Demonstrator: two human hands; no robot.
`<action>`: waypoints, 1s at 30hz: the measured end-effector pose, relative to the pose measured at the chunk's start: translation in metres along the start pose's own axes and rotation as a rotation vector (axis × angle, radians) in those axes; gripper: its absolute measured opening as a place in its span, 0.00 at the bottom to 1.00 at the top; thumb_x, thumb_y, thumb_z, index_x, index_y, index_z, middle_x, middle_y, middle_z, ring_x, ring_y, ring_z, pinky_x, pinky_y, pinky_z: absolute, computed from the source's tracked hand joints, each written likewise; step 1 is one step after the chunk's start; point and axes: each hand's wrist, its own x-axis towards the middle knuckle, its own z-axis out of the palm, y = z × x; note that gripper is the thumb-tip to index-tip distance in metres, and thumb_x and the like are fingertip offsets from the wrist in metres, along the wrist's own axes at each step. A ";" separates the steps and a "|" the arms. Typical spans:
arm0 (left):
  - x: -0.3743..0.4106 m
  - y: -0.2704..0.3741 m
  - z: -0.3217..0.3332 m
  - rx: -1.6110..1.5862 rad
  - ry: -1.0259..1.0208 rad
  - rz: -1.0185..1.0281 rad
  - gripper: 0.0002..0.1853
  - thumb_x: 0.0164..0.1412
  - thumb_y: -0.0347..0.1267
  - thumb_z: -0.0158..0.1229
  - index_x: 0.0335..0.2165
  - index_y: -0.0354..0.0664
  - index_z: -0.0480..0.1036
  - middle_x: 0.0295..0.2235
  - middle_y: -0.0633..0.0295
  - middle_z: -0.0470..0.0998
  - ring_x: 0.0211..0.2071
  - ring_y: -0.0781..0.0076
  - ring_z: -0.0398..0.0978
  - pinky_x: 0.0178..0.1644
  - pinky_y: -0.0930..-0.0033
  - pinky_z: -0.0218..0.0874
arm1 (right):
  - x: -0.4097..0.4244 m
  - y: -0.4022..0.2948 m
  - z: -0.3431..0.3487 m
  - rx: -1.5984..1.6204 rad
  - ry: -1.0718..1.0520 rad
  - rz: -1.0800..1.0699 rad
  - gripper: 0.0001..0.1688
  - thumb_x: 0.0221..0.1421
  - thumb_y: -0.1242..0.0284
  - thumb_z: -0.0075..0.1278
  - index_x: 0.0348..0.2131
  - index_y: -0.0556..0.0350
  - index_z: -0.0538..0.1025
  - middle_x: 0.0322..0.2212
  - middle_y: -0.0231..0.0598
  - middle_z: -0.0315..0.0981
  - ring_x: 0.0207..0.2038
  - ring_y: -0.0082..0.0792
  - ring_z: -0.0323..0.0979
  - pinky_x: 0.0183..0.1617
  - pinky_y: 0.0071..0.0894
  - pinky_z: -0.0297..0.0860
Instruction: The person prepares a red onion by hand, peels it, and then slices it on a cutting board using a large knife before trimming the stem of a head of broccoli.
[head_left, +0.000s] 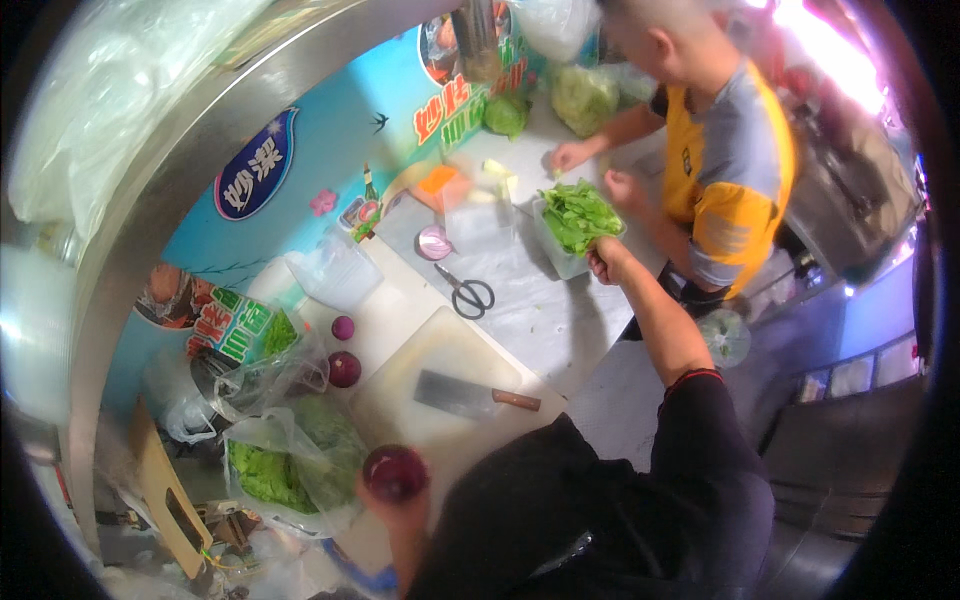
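Note:
My left hand (397, 499) holds a large red onion (394, 473) beside the lower edge of a white cutting board (435, 341). A cleaver with a wooden handle (457, 393) lies on that board. My right hand (609, 261) grips the near rim of a clear plastic container (568, 262) filled with green leaves (577, 214). Two whole red onions (344, 369) rest left of the board. Half a red onion (434, 244) and black-handled scissors (469, 294) lie on the metal worktop (536, 315).
Across the container, a person in a yellow and grey shirt (731, 180) works with both hands near it. Cabbages (585, 97) stand at the back. Bags of greens (277, 472) lie at the left, and an empty clear tub (337, 270) sits by the wall.

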 end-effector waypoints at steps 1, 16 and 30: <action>-0.006 -0.005 0.017 -0.025 0.066 0.033 0.36 0.59 0.63 0.62 0.55 0.51 0.75 0.51 0.53 0.78 0.53 0.49 0.75 0.50 0.47 0.72 | 0.015 0.003 0.001 0.023 0.014 0.002 0.18 0.63 0.66 0.47 0.20 0.40 0.65 0.13 0.22 0.60 0.11 0.20 0.51 0.16 0.23 0.46; -0.031 -0.009 0.027 0.062 0.114 0.182 0.43 0.63 0.66 0.59 0.62 0.47 0.69 0.59 0.46 0.75 0.57 0.42 0.74 0.58 0.37 0.69 | 0.003 0.030 -0.009 0.052 -0.301 -0.127 0.17 0.71 0.59 0.45 0.35 0.50 0.77 0.17 0.20 0.56 0.17 0.23 0.53 0.20 0.30 0.54; 0.012 0.029 0.035 0.166 -0.593 -0.094 0.52 0.69 0.75 0.38 0.66 0.43 0.66 0.58 0.49 0.78 0.53 0.46 0.82 0.54 0.47 0.78 | -0.283 0.201 0.195 -0.089 -0.767 -0.292 0.11 0.75 0.71 0.49 0.42 0.60 0.79 0.26 0.33 0.77 0.22 0.24 0.71 0.27 0.25 0.69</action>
